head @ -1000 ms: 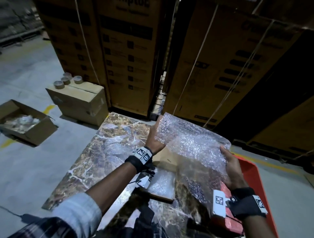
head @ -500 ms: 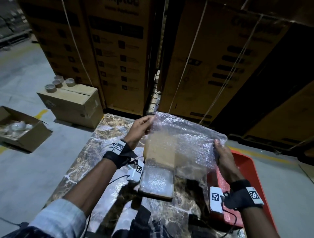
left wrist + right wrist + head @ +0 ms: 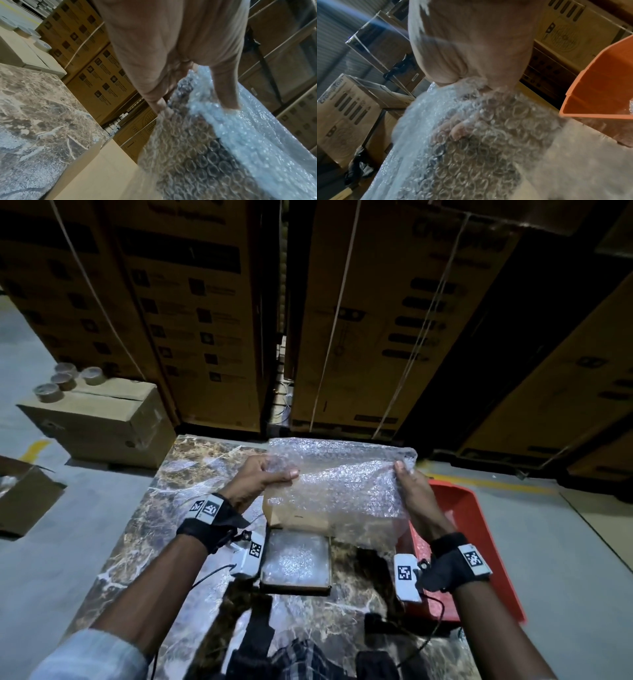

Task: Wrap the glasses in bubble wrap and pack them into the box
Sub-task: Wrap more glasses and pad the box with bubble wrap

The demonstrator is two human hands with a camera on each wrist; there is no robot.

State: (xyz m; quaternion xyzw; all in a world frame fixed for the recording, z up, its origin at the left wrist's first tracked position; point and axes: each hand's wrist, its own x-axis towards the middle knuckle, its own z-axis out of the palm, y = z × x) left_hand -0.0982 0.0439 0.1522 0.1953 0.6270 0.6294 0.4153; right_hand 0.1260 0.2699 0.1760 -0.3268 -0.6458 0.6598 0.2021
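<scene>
A clear sheet of bubble wrap (image 3: 342, 481) hangs stretched between both hands above the marble table (image 3: 164, 508). My left hand (image 3: 263, 477) pinches its upper left edge, thumb on top. My right hand (image 3: 407, 484) pinches the upper right edge. Under the sheet stands a small open cardboard box (image 3: 295, 556) with bubble wrap inside; its far flap shows through the sheet. The left wrist view has the thumb and fingers clamped on the bubble wrap (image 3: 214, 142); the right wrist view has fingers behind the bubble wrap (image 3: 471, 135). No glass is visible.
An orange-red crate (image 3: 479, 529) sits at the table's right edge, beside my right wrist. A closed carton (image 3: 102, 419) with tape rolls (image 3: 61, 380) stands on the floor at left, and an open carton (image 3: 24, 501) further left. Tall stacked cartons (image 3: 376, 320) wall off the far side.
Both hands drew the sheet toward me and levelled it over the small box. The left hand went from an open palm behind the wrap to a pinch on its edge.
</scene>
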